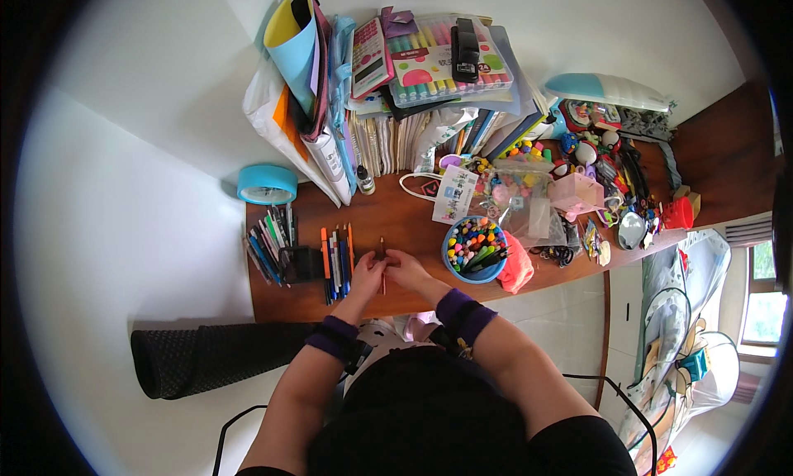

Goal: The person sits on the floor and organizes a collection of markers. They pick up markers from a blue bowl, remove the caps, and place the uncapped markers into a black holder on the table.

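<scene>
At the desk's front, my left hand (368, 273) and my right hand (404, 268) meet with their fingers closed around a slim reddish-brown pencil (382, 245). It points away from me, and its middle is hidden by my fingers. Just left of my left hand lies a row of pens and pencils (335, 265), side by side, with orange, blue and dark barrels. Beyond them is a black pen holder (301, 264), with more loose pens (268, 243) spread around it. To the right of my right hand stands a blue round tub (447, 261) full of colourful capped markers.
A blue tape roll (268, 184) sits at the back left. Upright books (388, 144) carry a marker case (450, 61) and a black stapler (465, 51). Toys and trinkets crowd the right, near a pink box (576, 193). A red cloth bundle (516, 265) touches the front edge.
</scene>
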Motion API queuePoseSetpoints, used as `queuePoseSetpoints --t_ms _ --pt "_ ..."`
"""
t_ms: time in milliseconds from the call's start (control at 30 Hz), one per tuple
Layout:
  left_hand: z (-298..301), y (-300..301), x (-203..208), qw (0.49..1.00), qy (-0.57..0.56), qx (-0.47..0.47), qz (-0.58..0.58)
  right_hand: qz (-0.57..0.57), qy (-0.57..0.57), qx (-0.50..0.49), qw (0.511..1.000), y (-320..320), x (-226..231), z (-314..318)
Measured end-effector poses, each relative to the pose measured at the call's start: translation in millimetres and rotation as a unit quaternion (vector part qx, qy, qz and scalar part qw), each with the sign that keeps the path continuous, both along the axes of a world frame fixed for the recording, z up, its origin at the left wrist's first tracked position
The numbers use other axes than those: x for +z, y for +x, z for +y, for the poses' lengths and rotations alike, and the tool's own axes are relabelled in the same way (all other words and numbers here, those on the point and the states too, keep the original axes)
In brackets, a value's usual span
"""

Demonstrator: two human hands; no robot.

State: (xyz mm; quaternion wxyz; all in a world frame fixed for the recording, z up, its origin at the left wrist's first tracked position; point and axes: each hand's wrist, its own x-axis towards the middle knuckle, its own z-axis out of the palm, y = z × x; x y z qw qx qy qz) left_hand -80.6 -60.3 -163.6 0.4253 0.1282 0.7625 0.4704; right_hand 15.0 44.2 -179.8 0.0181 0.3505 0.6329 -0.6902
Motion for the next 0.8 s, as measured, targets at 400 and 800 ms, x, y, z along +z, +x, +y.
queuePoseSetpoints --t_ms 400,800 --pt "-7.0 14.9 65.9 0.995 0.077 -0.028 0.055 0.129 0.081 0.016 0.988 25.8 92.8 3.5" --pt "37.8 71.9 199.8 0.954 0.214 -0.171 0.121 0.219 0.21 -0.056 0.951 102.3 207.5 39.0"
